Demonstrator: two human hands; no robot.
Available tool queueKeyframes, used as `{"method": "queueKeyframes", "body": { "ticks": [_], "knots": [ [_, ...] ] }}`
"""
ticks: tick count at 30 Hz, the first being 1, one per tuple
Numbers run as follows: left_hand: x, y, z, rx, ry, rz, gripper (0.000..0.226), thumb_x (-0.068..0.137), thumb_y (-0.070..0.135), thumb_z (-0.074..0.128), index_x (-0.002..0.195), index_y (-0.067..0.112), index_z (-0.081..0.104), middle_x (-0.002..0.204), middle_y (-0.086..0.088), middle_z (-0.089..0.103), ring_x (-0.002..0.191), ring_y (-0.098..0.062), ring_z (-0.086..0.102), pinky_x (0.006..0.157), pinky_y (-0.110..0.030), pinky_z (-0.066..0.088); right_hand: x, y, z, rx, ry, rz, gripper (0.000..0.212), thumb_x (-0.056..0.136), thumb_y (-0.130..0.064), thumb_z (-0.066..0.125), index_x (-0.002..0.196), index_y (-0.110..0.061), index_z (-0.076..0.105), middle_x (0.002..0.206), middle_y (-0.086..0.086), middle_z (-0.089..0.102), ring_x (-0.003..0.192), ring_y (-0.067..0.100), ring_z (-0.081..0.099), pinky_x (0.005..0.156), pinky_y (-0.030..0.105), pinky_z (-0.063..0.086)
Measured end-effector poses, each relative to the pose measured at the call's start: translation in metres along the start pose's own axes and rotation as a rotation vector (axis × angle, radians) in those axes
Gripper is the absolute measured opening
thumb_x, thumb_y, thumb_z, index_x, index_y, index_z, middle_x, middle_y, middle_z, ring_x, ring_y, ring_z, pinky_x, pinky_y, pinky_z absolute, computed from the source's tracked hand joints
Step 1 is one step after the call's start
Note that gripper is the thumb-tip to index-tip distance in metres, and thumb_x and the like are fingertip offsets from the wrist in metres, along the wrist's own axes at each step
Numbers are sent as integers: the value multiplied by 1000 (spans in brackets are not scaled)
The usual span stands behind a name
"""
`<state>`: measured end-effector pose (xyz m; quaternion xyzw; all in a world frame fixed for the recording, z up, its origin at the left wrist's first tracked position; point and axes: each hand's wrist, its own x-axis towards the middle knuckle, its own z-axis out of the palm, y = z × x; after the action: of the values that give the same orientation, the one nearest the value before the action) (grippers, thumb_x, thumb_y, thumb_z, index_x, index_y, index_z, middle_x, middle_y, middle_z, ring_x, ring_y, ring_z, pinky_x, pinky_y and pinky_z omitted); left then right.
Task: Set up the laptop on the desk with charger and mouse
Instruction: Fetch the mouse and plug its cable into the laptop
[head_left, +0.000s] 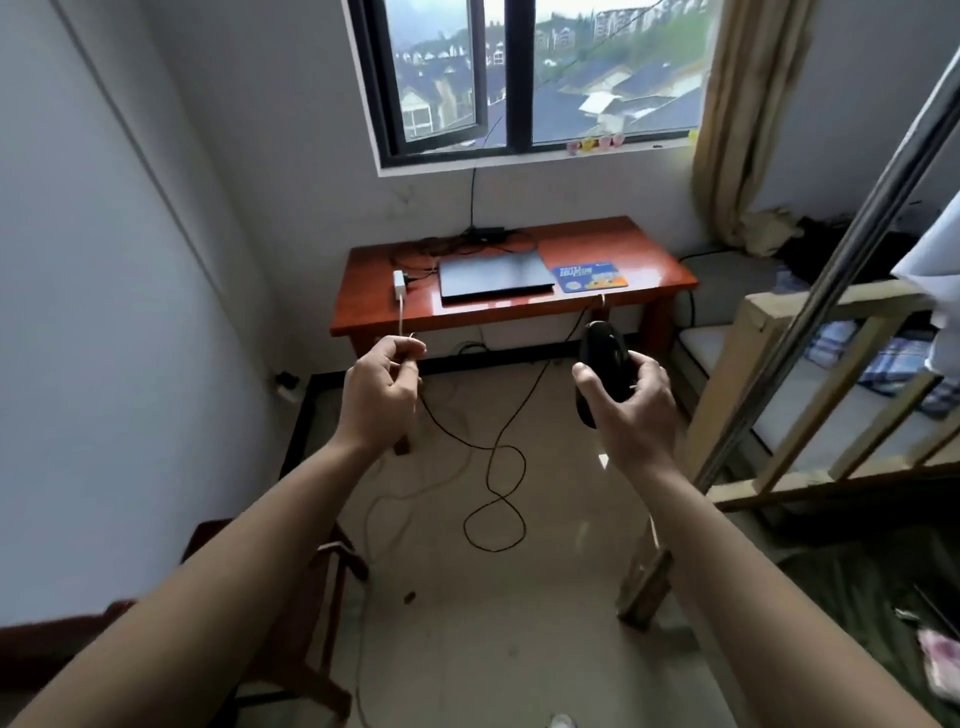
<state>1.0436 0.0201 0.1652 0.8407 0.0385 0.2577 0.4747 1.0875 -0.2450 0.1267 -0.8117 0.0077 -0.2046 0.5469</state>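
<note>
A glossy red-brown counter stands under the window at centre frame. On it lies a closed dark-grey laptop, with a blue printed mouse pad just beside it to the right; the pad's print is too blurred to read. In the lower half of the frame, the right hand grips a black mouse in the air in front of the counter, fingers covering part of its body. A white charger sits at the counter's left, left of the laptop. The left hand pinches a thin cord; a black cable loops on the floor below. Whether cord and cable are one cannot be told.
</note>
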Motion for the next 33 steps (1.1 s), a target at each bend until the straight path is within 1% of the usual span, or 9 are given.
{"method": "queueKeyframes", "body": {
  "ticks": [4,6,9,14,18,21,24,27,33],
  "knots": [
    [106,13,39,18,25,77,21,95,9,57,101,27,66,72,-1,68,49,-14,60,43,-31,51,118,-5,28,52,13,-5,71,68,-76,62,117,-25,59,113,-6,56,96,9,56,80,24,46],
    [161,14,60,34,64,95,18,94,12,57,106,23,67,80,-3,70,60,-24,65,54,-41,58,178,-8,42,84,18,12,68,68,-76,63,114,-26,59,113,-6,57,90,3,54,74,13,39],
    [216,8,85,55,102,112,21,95,13,57,112,20,67,96,-3,72,75,-21,68,72,-47,59,236,-4,59,103,17,-22,61,69,-72,64,109,-27,59,110,-4,59,90,-4,54,73,7,36],
    [315,-24,146,52,123,151,23,95,8,57,114,15,67,99,-5,71,69,-17,66,69,-46,59,344,29,93,69,46,-57,67,72,-67,66,116,-17,60,113,2,59,99,13,57,87,26,47],
    [413,-59,198,23,122,187,24,94,5,58,113,12,69,109,-2,70,77,-16,67,73,-40,58,441,48,136,74,93,-62,61,72,-66,66,114,-21,58,114,1,59,96,7,56,75,6,38],
    [485,-75,228,-6,160,264,23,93,5,58,111,12,70,106,-4,71,82,-18,68,71,-29,56,504,52,160,46,93,-110,63,73,-66,68,116,-20,59,115,-2,58,101,10,56,74,3,38],
    [573,-85,260,-80,162,241,23,92,6,58,111,13,69,103,-4,70,83,-20,68,77,-39,58,578,52,187,5,116,-95,62,71,-68,69,114,-24,60,116,-3,60,102,10,59,78,8,41],
    [648,-91,294,-118,129,259,24,93,7,57,112,13,69,101,2,66,77,-20,67,71,-44,59,646,52,208,-8,169,-109,63,70,-68,71,114,-24,61,115,-3,61,100,9,60,82,14,44],
    [752,-109,355,-105,90,311,25,92,9,57,115,15,68,99,-1,67,71,-18,66,64,-32,58,749,74,248,18,252,-114,66,70,-66,71,117,-21,61,105,-15,54,94,-12,54,78,-1,38]
  ]
}}
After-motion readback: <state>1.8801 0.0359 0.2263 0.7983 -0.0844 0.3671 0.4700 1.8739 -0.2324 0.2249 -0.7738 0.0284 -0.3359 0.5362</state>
